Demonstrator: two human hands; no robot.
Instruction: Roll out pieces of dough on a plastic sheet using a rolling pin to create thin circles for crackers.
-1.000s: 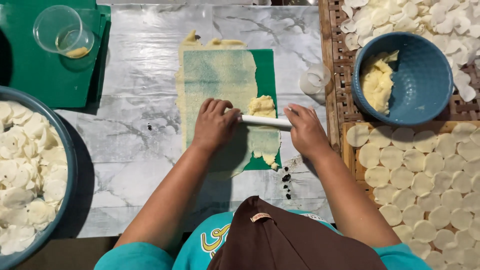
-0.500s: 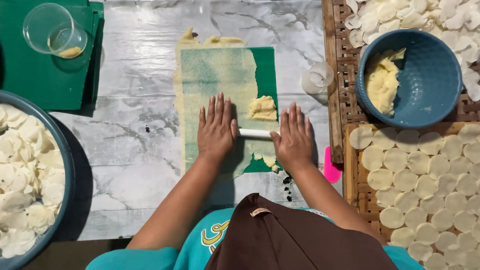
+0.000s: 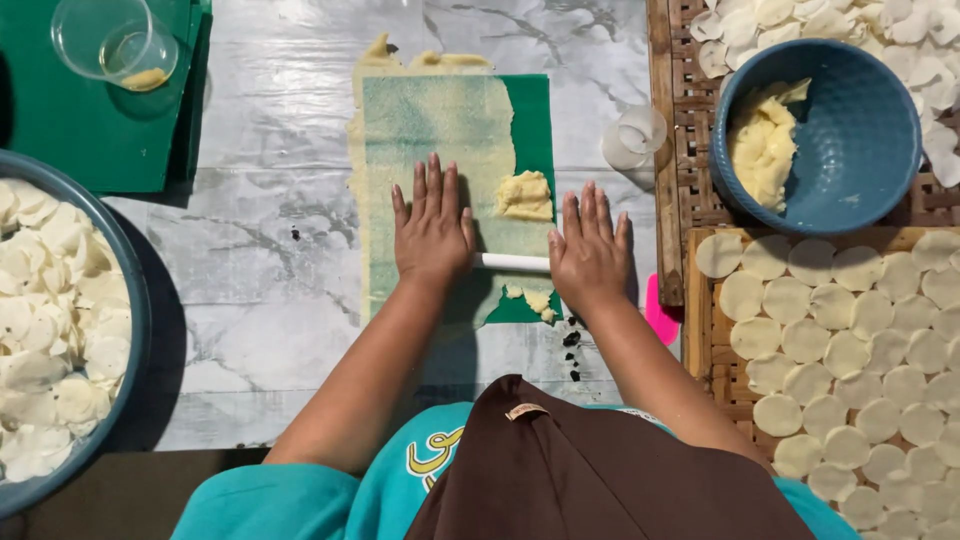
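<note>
Both hands, the left hand (image 3: 432,228) and right hand (image 3: 590,250), are pressing flat with fingers spread apart on a white rolling pin (image 3: 512,262), thinning the dough sheet (image 3: 430,130) over the green mat (image 3: 532,120) at the table (image 3: 260,260) middle.

Home food-making spot: marble-pattern surface (image 3: 250,250), dough bowl (image 3: 850,140), woven trays (image 3: 700,330) of cut dough rounds (image 3: 800,340) right of hands.
</note>
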